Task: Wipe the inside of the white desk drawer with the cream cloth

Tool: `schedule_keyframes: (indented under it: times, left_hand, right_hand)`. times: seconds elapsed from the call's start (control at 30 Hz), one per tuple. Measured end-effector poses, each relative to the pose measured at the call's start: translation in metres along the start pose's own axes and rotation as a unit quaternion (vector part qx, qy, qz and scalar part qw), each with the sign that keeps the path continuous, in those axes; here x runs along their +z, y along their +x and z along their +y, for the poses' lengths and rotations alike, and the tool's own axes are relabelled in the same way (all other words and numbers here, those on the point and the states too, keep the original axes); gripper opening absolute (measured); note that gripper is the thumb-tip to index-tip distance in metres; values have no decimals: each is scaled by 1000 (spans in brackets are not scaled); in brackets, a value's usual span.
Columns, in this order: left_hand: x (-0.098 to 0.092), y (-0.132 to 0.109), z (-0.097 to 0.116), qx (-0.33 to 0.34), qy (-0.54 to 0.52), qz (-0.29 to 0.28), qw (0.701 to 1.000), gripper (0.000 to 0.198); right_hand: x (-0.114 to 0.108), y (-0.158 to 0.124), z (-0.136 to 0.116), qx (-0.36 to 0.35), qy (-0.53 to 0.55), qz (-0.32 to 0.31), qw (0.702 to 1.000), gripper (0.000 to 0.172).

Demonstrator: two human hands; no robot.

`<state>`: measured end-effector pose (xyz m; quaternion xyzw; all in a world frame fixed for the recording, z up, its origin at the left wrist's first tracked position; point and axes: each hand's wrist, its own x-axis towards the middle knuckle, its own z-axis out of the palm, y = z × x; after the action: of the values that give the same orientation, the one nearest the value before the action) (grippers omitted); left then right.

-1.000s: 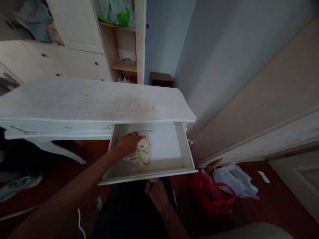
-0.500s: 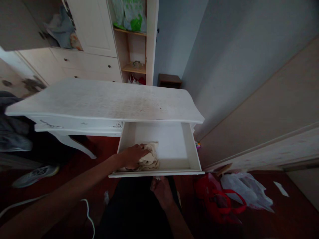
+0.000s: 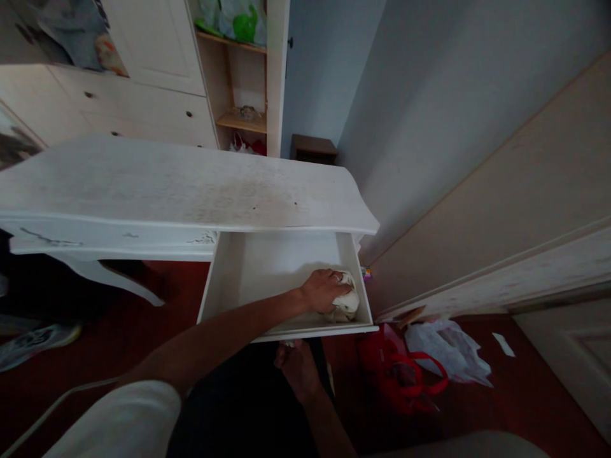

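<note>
A white drawer (image 3: 252, 267) is pulled out from a white table (image 3: 191, 184) with dark smudges on its top. Inside its right end, my left hand (image 3: 327, 291) presses on a crumpled cream cloth (image 3: 351, 302), fingers wrapped over it. Below the drawer front, my right hand (image 3: 298, 369) is held closed near its underside, at a small whitish thing too small to make out.
A red bag (image 3: 386, 369) and a white plastic bag (image 3: 443, 350) lie on the red floor at the right. Behind the table stands a white cabinet (image 3: 157, 51) with open shelves. A shoe (image 3: 38, 340) shows at left.
My left hand and the cloth have moved from the drawer's left end to its right end. The view has shifted a little. My right hand stays below the drawer front.
</note>
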<state>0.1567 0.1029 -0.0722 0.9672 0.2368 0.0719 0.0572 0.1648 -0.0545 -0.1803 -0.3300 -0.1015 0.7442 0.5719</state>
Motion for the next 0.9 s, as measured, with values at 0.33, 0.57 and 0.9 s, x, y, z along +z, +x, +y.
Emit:
schedule_keyframes:
  times: [0.33,0.57,0.9]
  left_hand:
    - [-23,41,-75,-280,38,62,957,51]
    - [-25,50,-61,-310,-6,63,949,56]
    - [-18,36,-13,-182,-121,50,974,67]
  right_hand:
    - [8,-2,-5,15,24,13,1000,38]
    - [8,0,-5,-6,8,-6,1000,36]
    - [3,0,-3,1,10,-4,1000,36]
